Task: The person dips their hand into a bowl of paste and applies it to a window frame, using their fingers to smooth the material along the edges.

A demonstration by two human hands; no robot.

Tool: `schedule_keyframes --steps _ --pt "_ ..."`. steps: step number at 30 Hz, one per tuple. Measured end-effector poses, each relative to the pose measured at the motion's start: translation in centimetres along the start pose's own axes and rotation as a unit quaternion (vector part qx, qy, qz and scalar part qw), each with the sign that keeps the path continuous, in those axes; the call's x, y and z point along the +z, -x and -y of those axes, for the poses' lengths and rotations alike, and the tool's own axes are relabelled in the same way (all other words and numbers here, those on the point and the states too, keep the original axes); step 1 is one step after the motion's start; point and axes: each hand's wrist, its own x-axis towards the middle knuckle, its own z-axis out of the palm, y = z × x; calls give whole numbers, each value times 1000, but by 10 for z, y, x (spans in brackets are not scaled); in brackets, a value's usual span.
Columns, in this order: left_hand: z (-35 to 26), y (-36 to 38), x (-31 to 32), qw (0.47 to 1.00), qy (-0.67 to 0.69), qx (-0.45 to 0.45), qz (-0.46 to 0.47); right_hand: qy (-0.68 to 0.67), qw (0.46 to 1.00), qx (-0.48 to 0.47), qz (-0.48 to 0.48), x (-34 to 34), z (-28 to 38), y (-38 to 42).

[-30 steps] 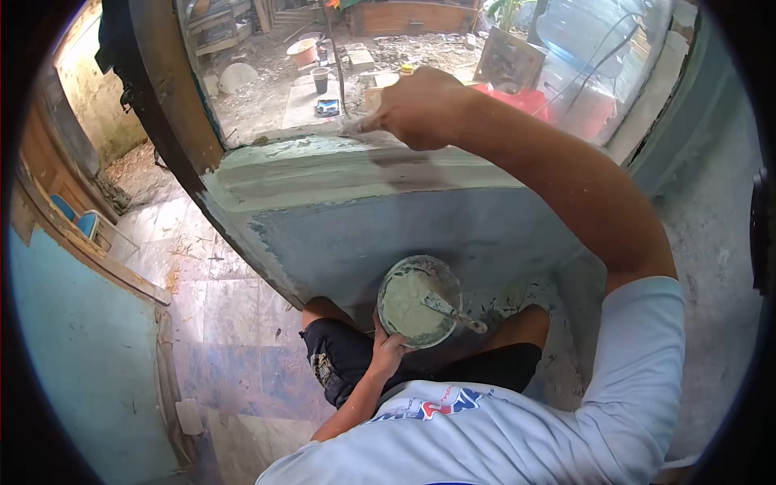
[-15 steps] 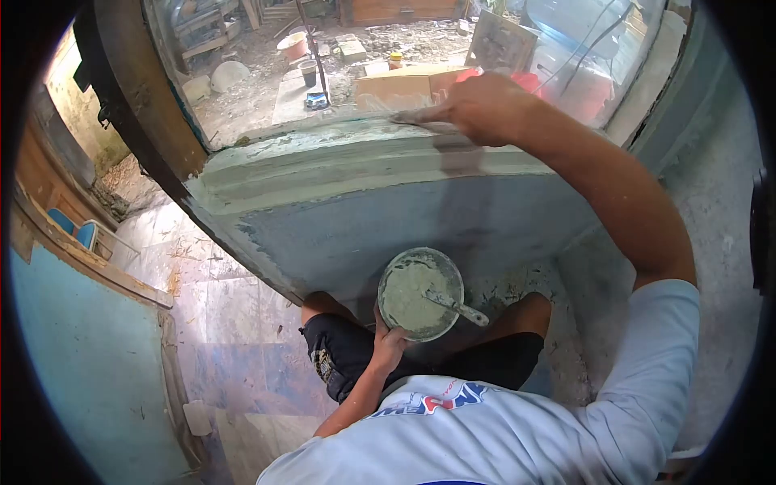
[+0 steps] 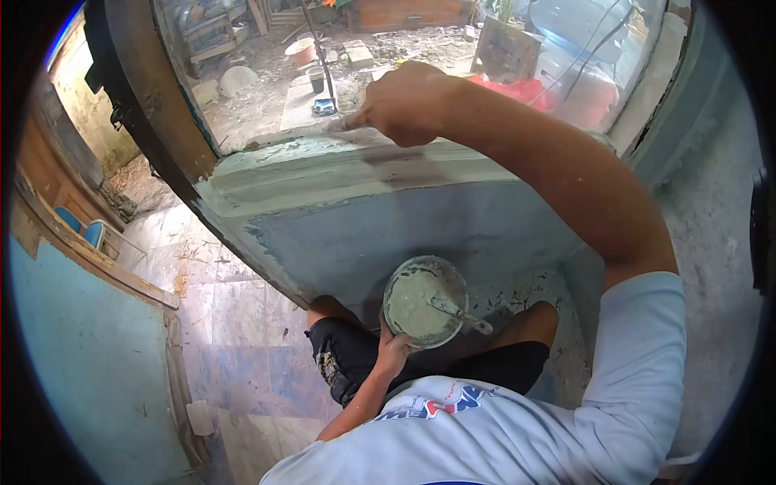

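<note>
My left hand [image 3: 394, 353] grips the lower left rim of a round bowl [image 3: 437, 263] between my knees. Pale greenish putty [image 3: 414, 309] fills much of it. A putty knife [image 3: 462, 315] rests in the bowl, its blade in the putty and its handle over the right rim. Up at the window, my right hand [image 3: 404, 105] is on the sill [image 3: 299, 170], index finger stretched left along the edge by the glass and the other fingers curled. The fingertip is blurred and greyish; whether the curled fingers hold anything is hidden. Pale putty is smeared along the sill.
A dark wooden post [image 3: 145, 105] borders the window on the left. Through the glass show a bucket [image 3: 315, 78], a red bag [image 3: 517, 90] and rubble. Blue chairs [image 3: 93, 234] stand at the left doorway. The low wall [image 3: 339, 234] is in front of my knees.
My right hand has slid left along the sill's edge, its index finger still stretched out. The bowl and my left hand have stayed nearly in place; the view has shifted slightly.
</note>
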Motion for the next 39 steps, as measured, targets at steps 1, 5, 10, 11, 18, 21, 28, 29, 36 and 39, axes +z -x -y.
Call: schedule_keyframes --steps 1,5,10,11,18,21,28,29,36,39 --pt "-1 0 0 1000 2 4 2 -2 1000 -1 0 5 -1 0" --pt "-5 2 2 1000 6 3 -7 25 998 51 42 19 -10 18" --pt "-6 -2 -1 1000 10 11 -2 57 994 79 47 49 -39 57" --pt "-5 -4 -3 1000 8 12 0 58 994 80 49 51 -44 64" --pt "-5 1 -2 1000 3 6 -7 143 966 135 167 58 -75 117" --pt "-6 2 -1 1000 13 9 1 154 954 143 213 58 -88 137" --pt "-7 -2 2 1000 -7 8 6 14 989 109 94 17 -62 112" --pt "-7 -3 2 1000 -8 8 2 -9 990 107 95 17 -56 104" --pt "-5 1 5 998 34 42 10 -408 909 -79 34 75 19 111" --pt "-6 0 5 997 41 60 12 -641 763 -8 82 156 84 117"
